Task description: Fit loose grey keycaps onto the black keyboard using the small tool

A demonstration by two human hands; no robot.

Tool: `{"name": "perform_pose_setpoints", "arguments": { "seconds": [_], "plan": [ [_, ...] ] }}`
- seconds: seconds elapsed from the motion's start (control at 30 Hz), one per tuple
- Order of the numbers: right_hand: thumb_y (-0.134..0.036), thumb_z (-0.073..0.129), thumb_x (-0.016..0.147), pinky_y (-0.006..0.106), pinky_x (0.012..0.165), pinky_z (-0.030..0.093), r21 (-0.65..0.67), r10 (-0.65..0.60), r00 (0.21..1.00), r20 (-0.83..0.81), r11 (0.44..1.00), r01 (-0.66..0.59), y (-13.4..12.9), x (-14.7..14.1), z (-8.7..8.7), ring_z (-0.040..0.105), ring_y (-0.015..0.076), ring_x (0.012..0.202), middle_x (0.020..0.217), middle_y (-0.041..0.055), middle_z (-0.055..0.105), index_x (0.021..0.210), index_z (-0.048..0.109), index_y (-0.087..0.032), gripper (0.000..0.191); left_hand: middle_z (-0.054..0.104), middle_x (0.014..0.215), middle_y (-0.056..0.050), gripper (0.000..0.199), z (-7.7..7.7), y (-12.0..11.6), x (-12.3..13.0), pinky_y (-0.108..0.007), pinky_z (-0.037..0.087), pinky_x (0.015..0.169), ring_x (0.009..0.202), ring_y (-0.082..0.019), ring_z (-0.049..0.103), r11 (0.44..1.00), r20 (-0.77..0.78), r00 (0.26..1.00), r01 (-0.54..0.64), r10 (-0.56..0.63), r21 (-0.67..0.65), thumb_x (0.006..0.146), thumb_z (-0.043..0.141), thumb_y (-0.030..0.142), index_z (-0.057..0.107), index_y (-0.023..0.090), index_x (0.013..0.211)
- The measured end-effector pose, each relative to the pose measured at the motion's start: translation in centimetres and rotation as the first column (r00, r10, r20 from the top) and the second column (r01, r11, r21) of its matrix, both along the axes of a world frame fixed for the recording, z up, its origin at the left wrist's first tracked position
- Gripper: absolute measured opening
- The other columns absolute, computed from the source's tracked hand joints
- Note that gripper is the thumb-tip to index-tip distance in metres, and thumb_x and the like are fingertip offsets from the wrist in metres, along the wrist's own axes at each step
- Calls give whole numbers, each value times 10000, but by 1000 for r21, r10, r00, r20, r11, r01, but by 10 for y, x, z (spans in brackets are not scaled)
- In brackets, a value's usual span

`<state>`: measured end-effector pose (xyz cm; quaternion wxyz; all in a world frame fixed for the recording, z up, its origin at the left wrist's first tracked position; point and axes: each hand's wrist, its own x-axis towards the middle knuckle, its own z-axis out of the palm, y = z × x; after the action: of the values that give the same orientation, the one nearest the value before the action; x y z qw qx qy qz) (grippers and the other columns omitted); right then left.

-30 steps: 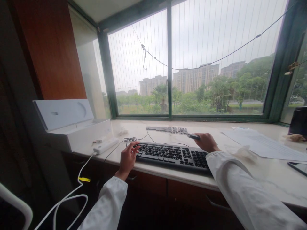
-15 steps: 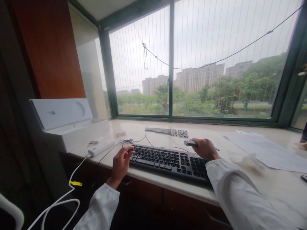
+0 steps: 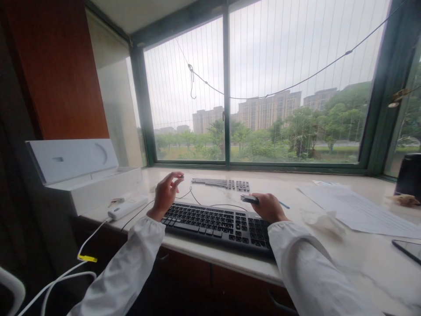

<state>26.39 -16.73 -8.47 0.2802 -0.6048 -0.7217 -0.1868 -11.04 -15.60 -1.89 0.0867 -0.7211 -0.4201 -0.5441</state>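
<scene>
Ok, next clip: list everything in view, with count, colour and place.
keyboard: 1, black, counter front
row of loose keycaps: 1, dark, behind the keyboard
open box: 1, white, left end
power strip: 1, white, beside the box
papers: several, white, right side
phone: 1, dark, far right edge
left hand: raised, pinching a small dark keycap
right hand: holding a dark tool over the keyboard

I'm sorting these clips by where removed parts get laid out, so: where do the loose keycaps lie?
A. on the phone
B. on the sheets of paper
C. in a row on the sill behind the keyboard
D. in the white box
C: the loose keycaps lie in a row on the sill, behind the keyboard on the window side, clear of box and paper.
</scene>
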Motion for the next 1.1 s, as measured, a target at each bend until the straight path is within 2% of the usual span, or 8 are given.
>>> {"name": "perform_pose_setpoints", "arguments": {
  "seconds": [0.07, 0.13, 0.27, 0.4, 0.6, 0.7, 0.87, 1.1],
  "plan": [
    [-328, 442, 907, 266, 626, 380, -10, -13, 1000, -7, 1000, 13, 0, 0, 0, 688, 216, 718, 768, 62, 738, 797, 716, -244, 307, 692, 989, 16, 244, 15, 35, 13, -224, 451, 572, 498, -68, 567, 998, -44, 998, -52, 51, -28, 928, 519, 443, 622, 252, 1041],
    [-335, 439, 910, 270, 619, 374, -11, -21, 1000, -9, 1000, 21, -1, 0, 0, 688, 219, 714, 765, 64, 737, 805, 717, -243, 311, 706, 980, 24, 208, 20, 70, 23, -226, 440, 584, 489, -68, 573, 986, -110, 990, -105, 91, -128, 921, 540, 411, 636, 256, 1020],
    [-315, 450, 902, 267, 631, 371, -26, -4, 1000, -15, 1000, 4, -2, -1, 1, 689, 213, 722, 759, 58, 737, 787, 711, -241, 294, 717, 1051, 21, 210, 11, 123, 33, -233, 454, 656, 598, -95, 635, 907, -334, 933, -254, 137, -336, 916, 543, 403, 659, 277, 1037],
    [-330, 449, 909, 264, 662, 381, -34, -23, 1000, -13, 999, 22, -4, -2, 2, 689, 213, 750, 775, 68, 739, 821, 724, -239, 303, 733, 1006, 36, 187, -1, 155, 36, -224, 466, 691, 678, -110, 663, 830, -454, 885, -330, 105, -450, 868, 601, 402, 699, 288, 979],
    [-324, 432, 917, 263, 661, 381, -26, -50, 999, -14, 998, 50, -5, -3, 3, 683, 212, 743, 768, 81, 737, 807, 725, -226, 328, 746, 917, 30, 206, -14, 190, 51, -204, 485, 717, 643, -103, 670, 751, -533, 846, -362, 17, -552, 740, 731, 400, 737, 275, 903],
    [-340, 412, 928, 264, 654, 377, -18, -56, 998, -12, 998, 56, -4, -2, 2, 681, 213, 736, 756, 80, 736, 762, 713, -223, 362, 748, 842, 21, 199, -18, 202, 60, -206, 494, 731, 621, -104, 671, 721, -565, 825, -382, -17, -579, 731, 740, 387, 745, 267, 889],
    [-359, 429, 927, 256, 657, 373, -9, -53, 998, -19, 999, 53, -3, 0, 1, 675, 205, 725, 744, 69, 734, 775, 714, -233, 346, 751, 868, 5, 193, -20, 213, 70, -227, 497, 784, 694, -127, 687, 710, -609, 793, -431, 4, -556, 754, 720, 412, 755, 285, 895],
    [-329, 441, 909, 259, 630, 353, -15, -41, 999, -29, 999, 40, -5, -2, 4, 662, 200, 695, 730, 61, 724, 741, 699, -225, 325, 750, 918, -15, 212, -27, 215, 73, -237, 500, 800, 797, -164, 692, 707, -648, 762, -457, -3, -540, 718, 751, 386, 763, 291, 907]
  ]
}}
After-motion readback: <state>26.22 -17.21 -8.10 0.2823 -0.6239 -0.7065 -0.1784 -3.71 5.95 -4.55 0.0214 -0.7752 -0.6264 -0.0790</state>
